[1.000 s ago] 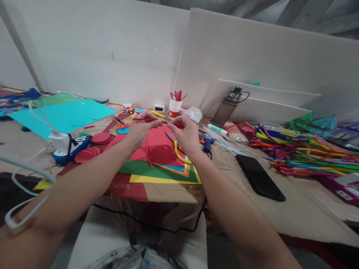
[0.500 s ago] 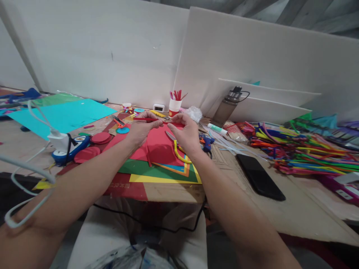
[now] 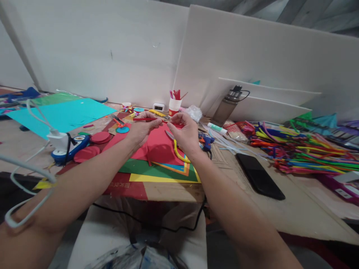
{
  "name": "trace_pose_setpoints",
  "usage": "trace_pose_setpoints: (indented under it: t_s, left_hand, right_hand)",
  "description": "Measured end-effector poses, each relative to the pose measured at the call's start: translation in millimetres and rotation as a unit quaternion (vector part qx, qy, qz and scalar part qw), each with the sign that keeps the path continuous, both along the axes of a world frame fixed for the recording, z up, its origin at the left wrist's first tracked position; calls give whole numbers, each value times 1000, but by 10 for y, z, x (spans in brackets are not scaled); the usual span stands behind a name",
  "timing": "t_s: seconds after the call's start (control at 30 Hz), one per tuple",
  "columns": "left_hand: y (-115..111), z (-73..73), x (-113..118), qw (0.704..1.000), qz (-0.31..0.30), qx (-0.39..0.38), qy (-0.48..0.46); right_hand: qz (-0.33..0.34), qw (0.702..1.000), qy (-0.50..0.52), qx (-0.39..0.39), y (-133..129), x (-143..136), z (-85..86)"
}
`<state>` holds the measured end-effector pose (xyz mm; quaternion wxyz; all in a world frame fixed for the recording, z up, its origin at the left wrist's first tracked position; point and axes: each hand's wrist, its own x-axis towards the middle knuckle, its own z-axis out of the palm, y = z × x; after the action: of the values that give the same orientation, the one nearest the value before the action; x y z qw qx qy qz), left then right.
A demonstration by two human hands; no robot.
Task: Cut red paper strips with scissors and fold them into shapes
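My left hand (image 3: 143, 129) pinches a thin red strip (image 3: 143, 119) that lies across its fingers above the red paper sheets (image 3: 164, 144). Close by on the right, my right hand (image 3: 185, 130) has thumb and fingertips bent together near the strip's end; whether they hold it is too small to tell. Yellow-handled scissors (image 3: 177, 151) rest on the red paper, partly under the right hand. Beneath lie a green sheet (image 3: 134, 168) and a yellow sheet (image 3: 164, 179).
Behind the hands stand a paper cup (image 3: 174, 104) of red sticks and a small clock (image 3: 158, 107). To the right are a bottle (image 3: 226, 106), a phone (image 3: 259, 175), a blue glue gun (image 3: 208, 142) and pipe cleaners (image 3: 305, 147). Red discs (image 3: 86, 154) and a power strip (image 3: 70, 149) lie left.
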<state>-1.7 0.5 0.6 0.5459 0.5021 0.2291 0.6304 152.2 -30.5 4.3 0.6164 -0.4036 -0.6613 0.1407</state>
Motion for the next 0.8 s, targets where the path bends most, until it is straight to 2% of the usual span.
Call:
trace_pose_setpoints:
  t_s: [0.17,0.33,0.57,0.8]
  left_hand:
    - [-4,-13,36,998,-37,-50,21]
    - [-12,-7,37,998,-33,-51,26]
    - [1,-16,41,997,-37,-66,-28]
    - [-5,-33,36,997,-46,-65,7]
  right_hand:
    - [-8,1000,-7,2,5,-7,-10]
    - [-1,1000,-10,2,-15,-23,-16]
    - [8,1000,17,-11,2,-43,-23]
    - [14,999,36,-26,-2,-86,-29]
